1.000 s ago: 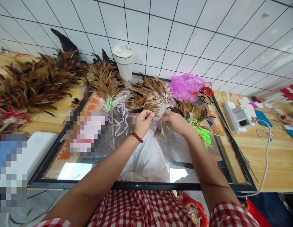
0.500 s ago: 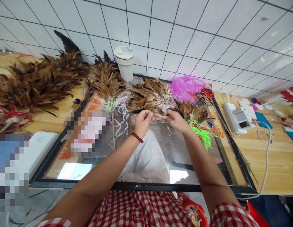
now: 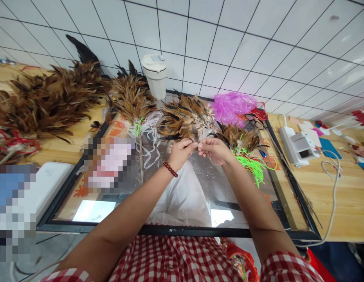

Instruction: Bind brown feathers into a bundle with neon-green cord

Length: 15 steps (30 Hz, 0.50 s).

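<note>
Head view: the left hand and the right hand meet fingertip to fingertip above the glass-topped black-framed board, near its far middle. Both hands have their fingers curled, with thumb and forefinger pinched toward each other on something very small at the point where they meet; what it is cannot be told, as it is too small to see. A dark red bead bracelet circles the left wrist.

Just beyond the fingertips, on the far part of the board, lies a loose pile of brown and tan feathers, almost touching the hands. To the right of the right hand sits a smaller brown feather bundle tied with neon green string, the string trailing nearer over the glass. To the left of the left hand stands a feather duster head bound with green cord and white ribbon.

Farther off, a crumpled pink plastic bag lies at the far right of the board, and a white lidded tumbler stands against the tiled wall. A large heap of dark brown feathers covers the wooden table at the far left, and a white power strip rests on the right.
</note>
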Available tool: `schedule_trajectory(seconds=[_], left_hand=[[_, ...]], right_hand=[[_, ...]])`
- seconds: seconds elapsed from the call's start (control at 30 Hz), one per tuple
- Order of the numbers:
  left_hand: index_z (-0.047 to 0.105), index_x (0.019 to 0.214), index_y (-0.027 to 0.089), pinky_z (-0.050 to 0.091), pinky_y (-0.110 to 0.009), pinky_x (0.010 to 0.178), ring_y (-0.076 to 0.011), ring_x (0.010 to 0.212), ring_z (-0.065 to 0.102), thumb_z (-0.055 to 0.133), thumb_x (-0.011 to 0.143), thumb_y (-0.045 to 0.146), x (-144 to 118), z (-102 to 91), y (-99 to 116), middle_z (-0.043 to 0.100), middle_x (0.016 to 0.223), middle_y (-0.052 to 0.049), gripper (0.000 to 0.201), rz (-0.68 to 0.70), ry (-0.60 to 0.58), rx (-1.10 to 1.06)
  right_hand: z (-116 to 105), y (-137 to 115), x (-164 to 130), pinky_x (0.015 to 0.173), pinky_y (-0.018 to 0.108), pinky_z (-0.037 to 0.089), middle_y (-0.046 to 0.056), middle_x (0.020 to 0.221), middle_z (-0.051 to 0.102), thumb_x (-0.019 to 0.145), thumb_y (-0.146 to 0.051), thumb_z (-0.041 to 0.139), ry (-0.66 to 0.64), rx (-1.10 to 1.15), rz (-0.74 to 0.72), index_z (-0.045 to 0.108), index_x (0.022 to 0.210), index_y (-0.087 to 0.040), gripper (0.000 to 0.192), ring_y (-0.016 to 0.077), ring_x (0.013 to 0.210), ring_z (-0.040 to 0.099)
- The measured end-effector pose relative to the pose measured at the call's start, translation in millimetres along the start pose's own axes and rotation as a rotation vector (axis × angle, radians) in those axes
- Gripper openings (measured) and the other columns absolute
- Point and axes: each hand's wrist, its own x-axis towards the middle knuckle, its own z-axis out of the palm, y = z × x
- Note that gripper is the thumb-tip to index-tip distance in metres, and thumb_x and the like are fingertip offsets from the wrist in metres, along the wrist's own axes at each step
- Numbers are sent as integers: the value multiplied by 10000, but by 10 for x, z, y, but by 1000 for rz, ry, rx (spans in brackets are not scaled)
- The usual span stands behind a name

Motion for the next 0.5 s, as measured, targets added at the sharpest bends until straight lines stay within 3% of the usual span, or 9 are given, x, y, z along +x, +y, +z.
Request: schedule_trajectory(seconds=[0.17,0.3,0.4,0.5], left_hand=[[606,542,141,325,-191,444,-49,465,396,796,623,430,-1,8,93,460,487,31,355,-114,-31,-187],[688,713,125,319,-177,425,-34,464,431,826,586,390,5,8,205,545,584,13,324,-233,17,-383],[683,700,115,296,-173,407,-27,447,419,827,591,358,3,4,235,553,584,6,303,-273,12,-395],[682,702,108,277,-170,396,-22,432,399,814,617,350,-4,5,225,539,556,6,289,-302,-38,-368]], right_hand=[[-26,-7,-11,467,187,419,4,600,639,543,-401,845,-7,-100,11,671,740,-138,371,81,517,572],[-45,-28,-21,525,206,390,-47,629,570,544,-373,841,27,-340,-209,638,832,-161,411,71,547,503],[-43,-33,-41,531,215,318,-76,600,466,619,-347,796,91,-600,-394,610,837,-171,336,69,542,400],[-20,-33,-62,545,230,284,-79,575,422,698,-331,732,166,-795,-488,607,841,-178,245,81,539,358]])
